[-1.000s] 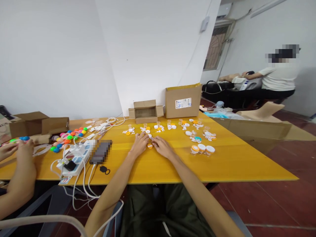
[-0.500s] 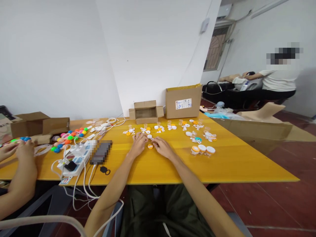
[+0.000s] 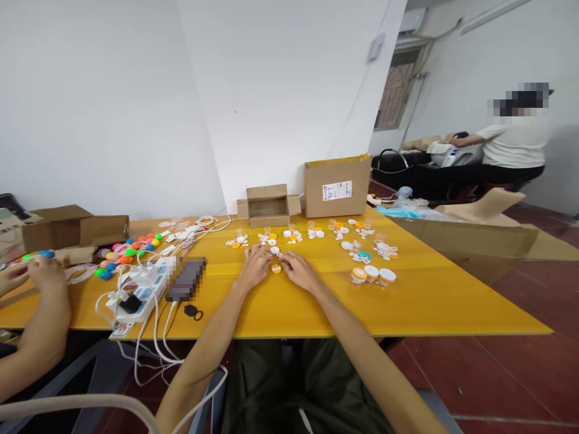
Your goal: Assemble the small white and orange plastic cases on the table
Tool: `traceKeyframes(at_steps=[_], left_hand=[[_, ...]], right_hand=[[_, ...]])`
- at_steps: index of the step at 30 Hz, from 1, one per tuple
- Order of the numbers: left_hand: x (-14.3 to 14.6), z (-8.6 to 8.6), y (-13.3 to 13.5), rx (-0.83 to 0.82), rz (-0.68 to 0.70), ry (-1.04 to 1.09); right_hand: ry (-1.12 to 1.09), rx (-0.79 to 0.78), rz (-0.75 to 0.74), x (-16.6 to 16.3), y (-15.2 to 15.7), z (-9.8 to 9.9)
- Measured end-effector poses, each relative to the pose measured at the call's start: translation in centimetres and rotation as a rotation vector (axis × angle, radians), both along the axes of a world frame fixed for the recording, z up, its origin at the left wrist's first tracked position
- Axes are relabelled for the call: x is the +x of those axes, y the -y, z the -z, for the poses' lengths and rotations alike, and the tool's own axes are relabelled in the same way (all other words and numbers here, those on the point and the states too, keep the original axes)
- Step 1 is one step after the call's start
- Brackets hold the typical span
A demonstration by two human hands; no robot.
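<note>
My left hand (image 3: 255,266) rests over the table with its fingers curled down and close together. What its fingertips pinch, if anything, is too small to make out. Facing it, my right hand (image 3: 297,269) has its fingers bent inward near a small white piece (image 3: 279,255). Between both hands lies an orange round lid-like part (image 3: 276,269) with a pale middle. Just beyond the fingertips is a white round part (image 3: 274,250). Behind my left hand sit small white pieces with dark marks (image 3: 263,239).
Groups of small parts and clear cups (image 3: 312,225) line the back. Several lidded jars (image 3: 371,274) stand right. Cardboard boxes (image 3: 337,191) are behind. Leftward are a phone (image 3: 186,280), a power strip (image 3: 147,295) with cables, colourful balls (image 3: 131,248) and another person's hands (image 3: 45,271).
My hands stay almost in place, with slight finger movement around the small parts. The co-worker's hand at the left has shifted a little.
</note>
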State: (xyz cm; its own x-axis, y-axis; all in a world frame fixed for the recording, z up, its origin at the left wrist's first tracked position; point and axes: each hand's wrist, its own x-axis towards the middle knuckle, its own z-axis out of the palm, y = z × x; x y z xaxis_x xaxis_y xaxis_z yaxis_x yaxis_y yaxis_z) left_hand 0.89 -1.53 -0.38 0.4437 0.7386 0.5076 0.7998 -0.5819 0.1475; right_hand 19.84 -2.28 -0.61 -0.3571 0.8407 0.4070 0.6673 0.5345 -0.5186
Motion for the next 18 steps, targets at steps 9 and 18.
traceKeyframes(at_steps=[9,18], left_hand=[[0.2,-0.3,0.1,-0.021,0.010,0.029],[0.1,-0.1,0.0,-0.031,0.014,0.030]], right_hand=[[-0.175,0.210,0.079,-0.2,0.8,-1.1],[-0.676,-0.022,-0.296,-2.2,8.4,-10.1]])
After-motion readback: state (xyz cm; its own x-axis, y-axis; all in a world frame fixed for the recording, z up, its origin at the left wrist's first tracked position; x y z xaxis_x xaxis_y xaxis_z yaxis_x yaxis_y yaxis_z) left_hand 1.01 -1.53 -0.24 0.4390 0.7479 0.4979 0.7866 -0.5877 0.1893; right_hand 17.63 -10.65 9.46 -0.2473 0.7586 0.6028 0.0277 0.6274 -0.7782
